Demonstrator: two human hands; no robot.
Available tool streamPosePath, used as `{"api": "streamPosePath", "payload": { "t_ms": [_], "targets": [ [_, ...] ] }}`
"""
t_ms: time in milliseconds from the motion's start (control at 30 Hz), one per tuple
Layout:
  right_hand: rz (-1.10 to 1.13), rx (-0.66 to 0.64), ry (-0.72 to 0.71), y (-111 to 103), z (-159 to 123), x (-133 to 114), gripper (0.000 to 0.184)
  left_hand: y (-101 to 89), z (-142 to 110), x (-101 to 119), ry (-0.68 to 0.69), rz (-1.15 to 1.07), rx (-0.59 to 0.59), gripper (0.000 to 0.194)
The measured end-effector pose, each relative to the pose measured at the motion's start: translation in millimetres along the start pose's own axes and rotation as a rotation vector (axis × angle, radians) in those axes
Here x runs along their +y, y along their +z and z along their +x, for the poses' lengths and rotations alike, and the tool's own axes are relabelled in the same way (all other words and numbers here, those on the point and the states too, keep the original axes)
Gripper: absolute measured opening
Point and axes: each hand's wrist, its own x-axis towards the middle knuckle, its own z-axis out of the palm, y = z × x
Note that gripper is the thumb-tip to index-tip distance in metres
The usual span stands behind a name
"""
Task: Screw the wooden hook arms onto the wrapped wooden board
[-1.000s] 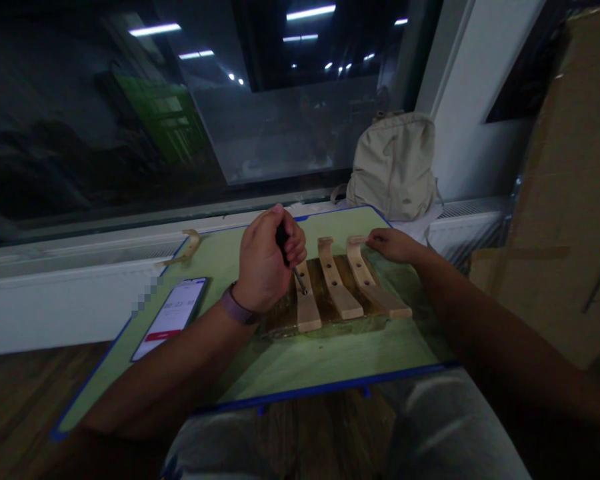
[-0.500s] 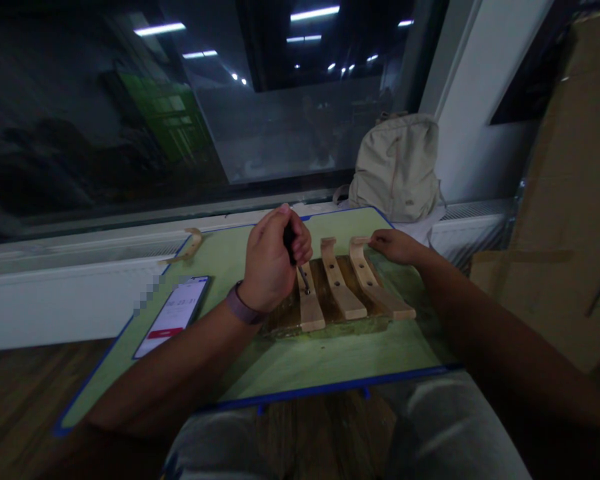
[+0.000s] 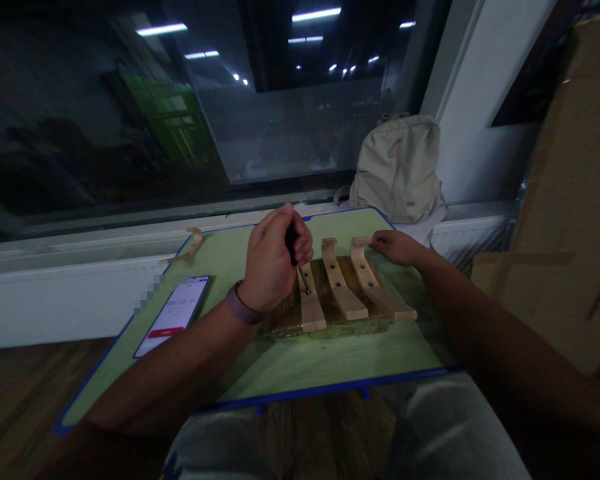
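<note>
My left hand [image 3: 275, 260] is wrapped round the black handle of a screwdriver [image 3: 304, 280]. Its shaft slants down to a hole in the leftmost curved wooden hook [image 3: 313, 315], where the tip meets what looks like a screw. Beside it, the middle wooden hook [image 3: 347, 300] and the right wooden hook [image 3: 380, 292] lie across the same dark brown board [image 3: 323, 293], each with two holes. At the far right, my right hand [image 3: 394, 246] has its fingers closed at the upturned end of the right hook. My left palm and wrist cover part of the board.
A phone [image 3: 173, 317] lies on the green table [image 3: 340, 360] by my left forearm. Another curved wooden hook [image 3: 194, 245] rests at the table's far left edge. A backpack [image 3: 399, 167] stands behind the table, under the window. Tall cardboard [image 3: 555, 200] rises at the right.
</note>
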Motion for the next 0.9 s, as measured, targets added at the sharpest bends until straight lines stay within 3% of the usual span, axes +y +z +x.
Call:
{"api": "streamPosePath", "payload": {
  "t_ms": [333, 500, 767, 900],
  "targets": [
    [-0.005, 0.004, 0.006, 1.2, 0.6, 0.6, 0.037, 0.1, -1.1, -3.1, 0.006, 0.012, 0.001, 0.036],
    [-0.010, 0.007, 0.009, 0.1, 0.2, -1.6, 0.036, -0.2, -2.0, -5.1, 0.027, 0.033, -0.053, 0.031],
    [-0.018, -0.004, 0.017, -3.1, -1.7, -5.5, 0.035, -6.8, -2.3, -12.4, 0.192, 0.076, -0.099, 0.029],
    [-0.028, -0.004, 0.025, -1.4, -1.0, -4.2, 0.035, -6.2, -5.5, -13.3, 0.222, 0.177, -0.059, 0.030]
  ]
}}
